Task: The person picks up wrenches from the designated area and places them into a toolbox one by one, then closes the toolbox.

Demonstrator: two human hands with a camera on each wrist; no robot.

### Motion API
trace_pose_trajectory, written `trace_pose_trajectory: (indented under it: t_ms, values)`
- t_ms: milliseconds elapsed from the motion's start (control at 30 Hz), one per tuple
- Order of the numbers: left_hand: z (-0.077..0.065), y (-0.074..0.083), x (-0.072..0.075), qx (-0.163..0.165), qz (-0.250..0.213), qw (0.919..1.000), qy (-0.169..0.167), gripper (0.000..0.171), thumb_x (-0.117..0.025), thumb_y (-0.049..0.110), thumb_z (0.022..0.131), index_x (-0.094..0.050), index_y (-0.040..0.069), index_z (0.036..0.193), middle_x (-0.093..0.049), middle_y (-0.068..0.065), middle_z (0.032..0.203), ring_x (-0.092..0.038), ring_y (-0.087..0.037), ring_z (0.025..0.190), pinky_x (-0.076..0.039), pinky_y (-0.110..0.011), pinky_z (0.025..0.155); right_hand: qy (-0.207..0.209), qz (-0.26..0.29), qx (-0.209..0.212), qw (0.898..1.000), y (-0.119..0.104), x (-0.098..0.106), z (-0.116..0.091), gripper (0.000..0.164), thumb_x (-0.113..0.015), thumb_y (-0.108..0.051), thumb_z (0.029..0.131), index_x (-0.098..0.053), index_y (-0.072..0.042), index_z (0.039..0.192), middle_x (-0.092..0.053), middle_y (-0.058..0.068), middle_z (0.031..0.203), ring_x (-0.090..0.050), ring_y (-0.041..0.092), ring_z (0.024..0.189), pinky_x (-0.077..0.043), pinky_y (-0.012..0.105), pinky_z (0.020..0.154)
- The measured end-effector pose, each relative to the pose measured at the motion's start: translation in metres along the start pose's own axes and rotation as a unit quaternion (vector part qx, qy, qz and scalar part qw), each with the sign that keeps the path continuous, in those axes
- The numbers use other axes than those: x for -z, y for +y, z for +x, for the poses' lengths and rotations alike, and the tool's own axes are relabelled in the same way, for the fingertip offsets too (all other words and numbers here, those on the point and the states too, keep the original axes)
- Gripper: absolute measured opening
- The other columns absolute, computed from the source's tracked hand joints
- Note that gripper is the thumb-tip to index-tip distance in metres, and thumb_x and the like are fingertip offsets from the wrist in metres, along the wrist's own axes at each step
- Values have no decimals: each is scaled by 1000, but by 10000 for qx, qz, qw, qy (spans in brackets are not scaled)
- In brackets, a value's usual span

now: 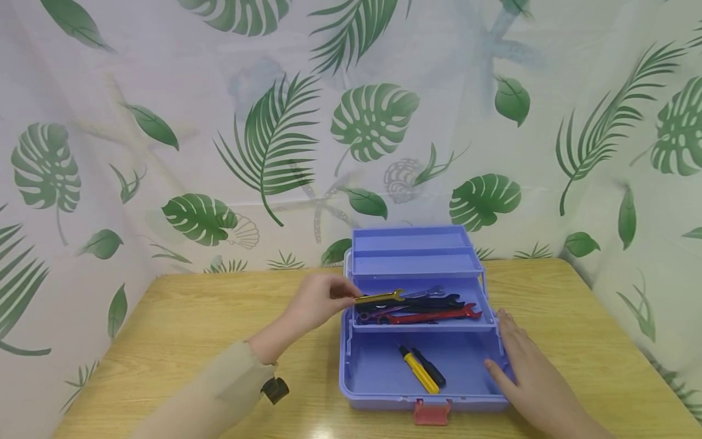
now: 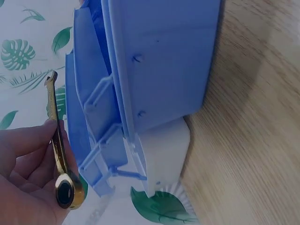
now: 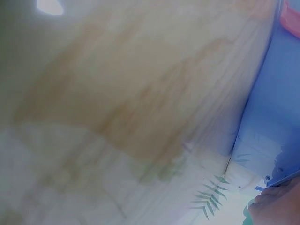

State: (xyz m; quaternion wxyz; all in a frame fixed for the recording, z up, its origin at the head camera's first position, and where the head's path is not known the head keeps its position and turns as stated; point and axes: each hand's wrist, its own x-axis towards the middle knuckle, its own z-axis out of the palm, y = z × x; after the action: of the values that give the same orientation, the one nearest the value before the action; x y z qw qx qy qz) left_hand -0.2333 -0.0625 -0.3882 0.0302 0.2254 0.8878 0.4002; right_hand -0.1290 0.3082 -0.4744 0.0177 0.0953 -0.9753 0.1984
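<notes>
My left hand [image 1: 320, 299] pinches a gold combination wrench [image 2: 58, 136] between thumb and fingers, at the left side of the toolbox's middle tray [image 1: 425, 328]. In the left wrist view its ring end points down and its open jaw up. Several more wrenches lie in that tray, among them a red wrench [image 1: 433, 315] and dark ones. My right hand [image 1: 529, 366] rests against the right wall of the blue toolbox [image 1: 378, 402], fingers extended. Two screwdrivers lie on the toolbox floor, a yellow screwdriver [image 1: 422, 373] and a black screwdriver [image 1: 431, 369].
The toolbox stands unfolded on a wooden table [image 1: 219, 317], its upper tray [image 1: 411, 241] raised at the back. A pink latch [image 1: 431, 413] hangs at its front. Behind the table hangs a leaf-patterned cloth [image 1: 296, 152].
</notes>
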Motion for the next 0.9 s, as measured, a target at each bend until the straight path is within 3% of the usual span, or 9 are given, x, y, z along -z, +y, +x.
trace_pose_trajectory:
  t_ms: [367, 900]
  values:
    - [21, 16, -24, -368, 233, 9988, -215, 10, -76, 1, 96, -83, 6, 100, -83, -10, 100, -77, -23, 95, -60, -22, 82, -80, 57, -48, 9999, -1, 1, 0, 89, -59, -41, 108, -15, 9, 166, -20, 34, 171, -28, 58, 154, -31, 75, 119]
    - [33, 26, -45, -493, 195, 9978, -393, 15, -73, -2, 97, -84, 4, 104, -83, -10, 105, -78, -25, 101, -62, -28, 88, -203, 83, -170, 9996, -3, 2, 1, 90, -58, -42, 108, -10, 6, 167, -18, 33, 173, -26, 58, 155, -30, 77, 119]
